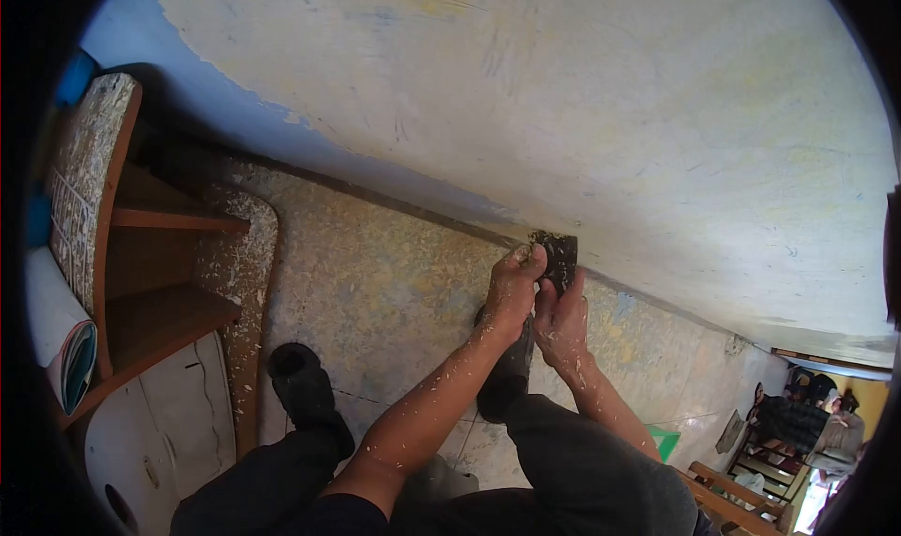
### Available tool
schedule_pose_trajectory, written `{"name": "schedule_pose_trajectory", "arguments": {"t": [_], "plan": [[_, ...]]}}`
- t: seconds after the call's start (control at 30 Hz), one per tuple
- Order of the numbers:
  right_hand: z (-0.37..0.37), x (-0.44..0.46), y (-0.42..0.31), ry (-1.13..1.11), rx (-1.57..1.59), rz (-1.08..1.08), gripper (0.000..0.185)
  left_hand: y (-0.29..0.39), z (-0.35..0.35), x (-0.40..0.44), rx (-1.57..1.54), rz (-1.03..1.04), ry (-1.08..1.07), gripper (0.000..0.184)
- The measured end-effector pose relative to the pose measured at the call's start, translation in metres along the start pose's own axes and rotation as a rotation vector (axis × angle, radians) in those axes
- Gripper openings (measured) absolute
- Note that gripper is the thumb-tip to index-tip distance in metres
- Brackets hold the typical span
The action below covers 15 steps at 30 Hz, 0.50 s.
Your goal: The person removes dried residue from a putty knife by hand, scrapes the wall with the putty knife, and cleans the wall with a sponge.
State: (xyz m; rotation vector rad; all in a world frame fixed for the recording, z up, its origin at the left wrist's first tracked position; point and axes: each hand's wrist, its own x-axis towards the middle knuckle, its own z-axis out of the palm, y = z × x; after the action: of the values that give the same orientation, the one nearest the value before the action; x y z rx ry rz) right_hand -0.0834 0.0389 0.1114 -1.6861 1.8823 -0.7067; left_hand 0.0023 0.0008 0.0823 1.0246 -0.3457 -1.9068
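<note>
- Scraper (561, 254) at the foot of the wall (582, 104), blade beyond the fingers.
- Left hand (511, 297) grips its left side.
- Right hand (565, 328) holds its near end, thumb and forefinger extended.

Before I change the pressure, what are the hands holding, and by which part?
A dark, flat piece: the left hand at its left edge, the right hand at its lower end.
</note>
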Motion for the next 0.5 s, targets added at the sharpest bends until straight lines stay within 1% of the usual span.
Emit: {"name": "schedule_pose_trajectory", "arguments": {"t": [0.07,0.1,0.17,0.23,0.27,0.3,0.37,0.4,0.43,0.47,0.5], "plan": [[0.006,0.001,-0.001,-0.027,0.068,0.016,0.029,0.003,-0.006,0.0,-0.023,-0.011,0.01,0.024],[0.009,0.002,0.0,-0.026,0.066,0.016,0.029,0.004,-0.01,0.0,0.03,-0.022,0.013,0.024],[0.016,0.003,0.005,0.027,0.203,0.085,0.027,0.005,-0.017,0.004,0.08,-0.036,0.013,0.025],[0.019,0.004,0.008,0.044,0.223,0.107,0.026,0.003,-0.022,0.009,0.19,-0.043,-0.025,0.027],[0.02,0.006,0.01,0.058,0.247,0.121,0.026,0.0,-0.023,0.011,0.187,-0.042,-0.027,0.027],[0.023,0.006,0.015,0.058,0.243,0.12,0.026,-0.005,-0.023,0.012,0.183,-0.028,-0.024,0.028],[0.029,0.008,0.027,0.13,0.264,0.036,0.031,-0.013,-0.024,0.018,0.177,-0.009,-0.015,0.029],[0.027,0.01,0.024,0.128,0.264,0.036,0.031,-0.015,-0.022,0.02,0.15,0.047,-0.039,0.034],[0.024,0.011,0.019,0.12,0.186,0.04,0.031,-0.018,-0.023,0.02,0.122,0.102,-0.06,0.038],[0.021,0.012,0.016,0.111,0.107,0.041,0.03,-0.019,-0.025,0.021,0.118,0.102,-0.056,0.038],[0.02,0.011,0.014,0.105,0.105,0.04,0.03,-0.012,-0.022,0.018,0.156,0.078,-0.069,0.035]]}}
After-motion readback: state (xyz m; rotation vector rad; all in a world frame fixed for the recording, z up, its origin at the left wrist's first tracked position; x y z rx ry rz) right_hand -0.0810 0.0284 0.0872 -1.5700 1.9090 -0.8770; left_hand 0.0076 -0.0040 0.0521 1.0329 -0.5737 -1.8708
